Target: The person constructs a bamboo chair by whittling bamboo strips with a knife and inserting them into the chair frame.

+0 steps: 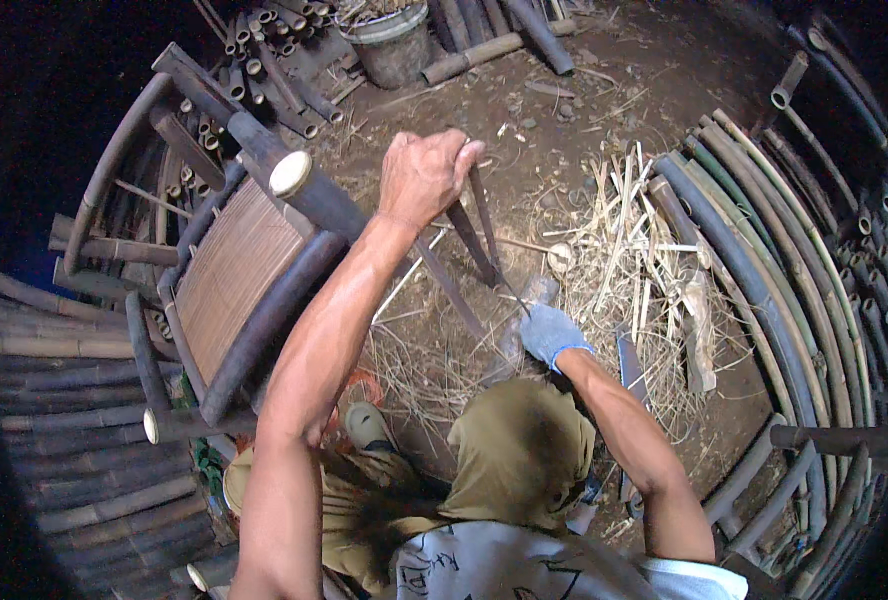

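Bamboo chair frame gripped at one dark leg, amid split cane and shavings.

Left hand (426, 178), bare, arm stretched forward, fingers curled tight around a slim dark leg strut (484, 235) of the overturned bamboo chair (244, 270), slatted seat tilted to the left. Beyond, at top, grey bucket (394, 42), contents hard to make out. Right hand (549, 335), in a blue-grey glove, fist closed low near the strut's foot; whatever is held there too small to identify. Curved bamboo poles (764, 290) stacked at right.
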{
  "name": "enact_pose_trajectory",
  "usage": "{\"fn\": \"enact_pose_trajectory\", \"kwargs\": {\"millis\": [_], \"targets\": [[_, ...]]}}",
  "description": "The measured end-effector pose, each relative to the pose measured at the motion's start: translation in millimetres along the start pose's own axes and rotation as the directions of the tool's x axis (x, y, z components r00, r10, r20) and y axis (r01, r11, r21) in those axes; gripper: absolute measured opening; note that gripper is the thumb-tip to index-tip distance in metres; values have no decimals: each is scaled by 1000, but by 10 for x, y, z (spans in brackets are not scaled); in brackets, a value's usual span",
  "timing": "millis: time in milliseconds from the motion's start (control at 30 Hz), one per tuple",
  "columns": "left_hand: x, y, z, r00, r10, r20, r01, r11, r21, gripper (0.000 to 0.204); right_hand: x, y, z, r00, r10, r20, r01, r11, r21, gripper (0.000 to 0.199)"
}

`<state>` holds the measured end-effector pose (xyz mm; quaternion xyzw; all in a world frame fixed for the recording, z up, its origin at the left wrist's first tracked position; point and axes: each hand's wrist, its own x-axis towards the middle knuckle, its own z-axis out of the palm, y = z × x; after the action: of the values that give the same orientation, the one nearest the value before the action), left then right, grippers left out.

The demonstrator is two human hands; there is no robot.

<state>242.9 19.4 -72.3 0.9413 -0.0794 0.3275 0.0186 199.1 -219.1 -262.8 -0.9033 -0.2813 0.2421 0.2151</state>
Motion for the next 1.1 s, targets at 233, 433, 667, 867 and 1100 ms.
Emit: {"fn": "enact_pose_trajectory", "kwargs": {"millis": [233, 433, 667, 867, 1100], "targets": [[37, 14, -10, 998, 4, -68, -6, 999, -32, 29, -132, -13, -69, 990, 64, -129, -67, 998, -17, 33], [398, -276, -677, 982, -128, -138, 112, 987, -116, 27, -314, 302, 168, 987, 141, -73, -135, 987, 93, 38], [576, -625, -1478, 917, -371, -145, 217, 771, -598, 37, -867, 381, 107, 863, 496, -96, -237, 565, 790, 27], [395, -509, -1902, 751, -659, -41, 415, 521, -746, 39, -1140, 207, -981, 773, 389, -500, 317, 446, 837, 28], [-102, -535, -2028, 608, -793, 43, 351, 220, -910, 34, -1726, -158, -1480, 791, 273, -548, 592, -117, 797, 34]]}}
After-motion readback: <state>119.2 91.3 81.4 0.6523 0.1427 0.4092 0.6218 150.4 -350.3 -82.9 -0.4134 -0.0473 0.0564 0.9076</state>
